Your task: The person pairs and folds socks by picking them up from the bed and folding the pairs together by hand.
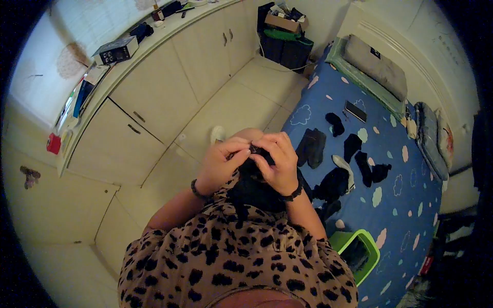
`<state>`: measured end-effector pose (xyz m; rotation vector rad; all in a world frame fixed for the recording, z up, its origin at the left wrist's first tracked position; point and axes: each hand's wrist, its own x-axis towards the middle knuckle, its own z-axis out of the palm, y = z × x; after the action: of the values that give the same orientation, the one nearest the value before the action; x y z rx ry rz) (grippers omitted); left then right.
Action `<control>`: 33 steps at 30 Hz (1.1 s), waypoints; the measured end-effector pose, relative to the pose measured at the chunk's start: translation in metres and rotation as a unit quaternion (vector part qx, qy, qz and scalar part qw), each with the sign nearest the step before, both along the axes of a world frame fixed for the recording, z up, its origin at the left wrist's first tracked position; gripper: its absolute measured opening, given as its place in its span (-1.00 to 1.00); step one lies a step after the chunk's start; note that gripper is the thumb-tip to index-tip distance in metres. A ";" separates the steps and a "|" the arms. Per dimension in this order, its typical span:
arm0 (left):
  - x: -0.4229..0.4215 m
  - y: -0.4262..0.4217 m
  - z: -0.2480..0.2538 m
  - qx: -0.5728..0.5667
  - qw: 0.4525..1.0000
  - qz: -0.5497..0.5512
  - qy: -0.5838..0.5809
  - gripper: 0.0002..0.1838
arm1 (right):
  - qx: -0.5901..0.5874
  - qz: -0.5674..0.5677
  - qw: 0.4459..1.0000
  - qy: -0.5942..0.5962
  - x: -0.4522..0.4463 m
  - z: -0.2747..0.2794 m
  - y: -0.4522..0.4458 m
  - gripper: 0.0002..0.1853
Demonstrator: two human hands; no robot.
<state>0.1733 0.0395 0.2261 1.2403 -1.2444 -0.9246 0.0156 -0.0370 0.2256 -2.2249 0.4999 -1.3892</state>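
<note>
**Pinching dark fabric (253, 149) between both hands**

We are holding our left hand (221, 163) and right hand (279, 161) close together, and the grip is closing on the fabric from both sides, thumbs against fingers. We are judging the step in hand to be fine fingertip handling of a small part. Any next move is calling for a light, steady pinch on both sides, since the fabric is looking soft and easy to lose. A larger dark cloth (251, 194) is lying just below the grip; whether it is joining the pinched part, we cannot tell.

To the right of the grip and nearer our body, a green basket (373, 264) is standing tilted on the bed (354, 215). Farther right, dark socks (311, 149) are lying beside other dark pieces (331, 184) and a light one (343, 164). Beyond them, a phone (355, 111) is resting well apart from the grip, with a grey pillow (375, 66) lying farther still.
</note>
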 end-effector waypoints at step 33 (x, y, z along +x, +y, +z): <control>-0.002 0.009 -0.024 -0.069 0.971 0.068 -0.219 -0.74 | 0.390 0.059 0.916 -0.077 0.015 -0.032 -0.012 -0.93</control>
<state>0.1708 0.0489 0.2018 1.4432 -1.5167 -0.4651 0.0305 -0.0491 0.1937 -1.4592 0.6988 -1.0344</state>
